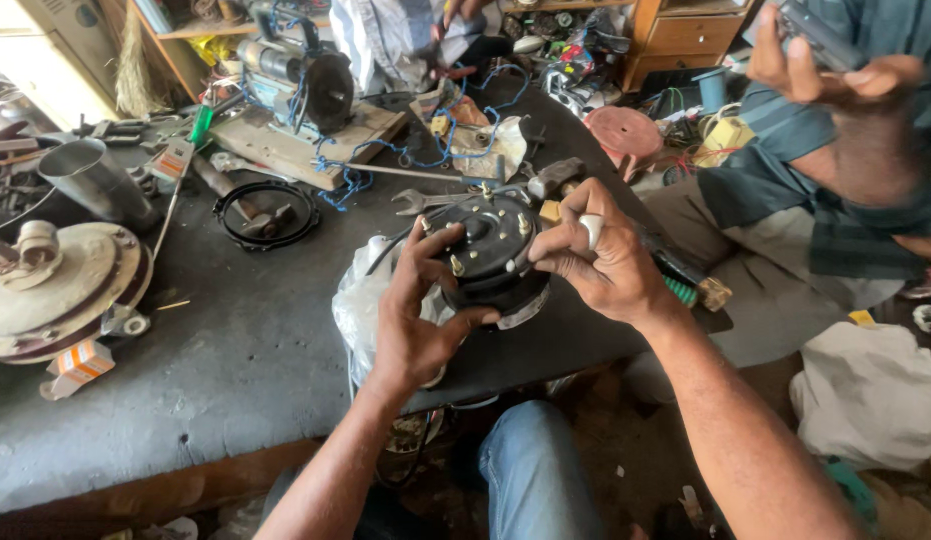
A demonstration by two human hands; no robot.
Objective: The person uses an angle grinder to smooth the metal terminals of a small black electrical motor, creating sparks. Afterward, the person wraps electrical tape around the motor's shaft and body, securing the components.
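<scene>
You are gripping one black motor (492, 255) with both hands | left hand (417, 320) underneath | right hand (600, 262) on top | one wrench (425, 202) lying on the counter (235, 350).

There is only one view, from the person's head. It looks steeply down and forward over the workbench (235, 360), close above its near edge, with a shelf (685, 30) beyond the bench's far edge.

Part of the round black motor (490, 255) is hidden by the left hand (415, 320) and right hand (600, 262). The other person (835, 150) at the far right is cut off by the edge. The far shelves (685, 30) are cut off too.
</scene>
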